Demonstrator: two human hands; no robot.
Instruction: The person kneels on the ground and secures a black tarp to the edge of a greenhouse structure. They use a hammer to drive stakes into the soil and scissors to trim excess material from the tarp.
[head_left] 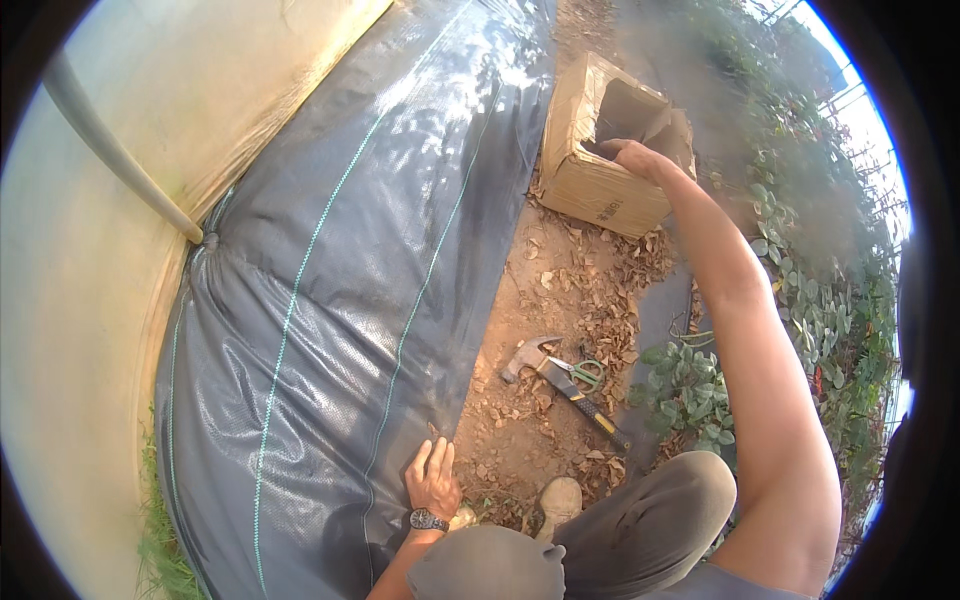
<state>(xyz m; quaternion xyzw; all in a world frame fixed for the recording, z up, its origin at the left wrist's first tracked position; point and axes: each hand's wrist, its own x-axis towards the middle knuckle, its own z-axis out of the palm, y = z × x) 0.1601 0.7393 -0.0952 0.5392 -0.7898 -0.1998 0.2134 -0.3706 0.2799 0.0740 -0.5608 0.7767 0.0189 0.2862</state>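
Observation:
My left hand (pixel 433 482), with a watch (pixel 428 520) on its wrist, rests on the right edge of a black woven ground-cover sheet (pixel 330 310). Its fingers are stretched out, and nothing shows in them. My right arm reaches far forward to an open cardboard box (pixel 610 192). At the box's opening, my right hand (pixel 637 160) dips its fingers inside, where they are hidden. Between the hands, a claw hammer (pixel 570 388) with a black and yellow grip lies on the soil beside green-handled scissors (pixel 586 374).
Bare soil with dry leaves (pixel 600 320) runs along the sheet. Leafy plants (pixel 690 395) grow on the right. To the left stand a pale plastic film wall (pixel 90 300) and a curved pipe (pixel 125 160) meeting the bunched sheet. My bent knee (pixel 690 490) is near the hammer.

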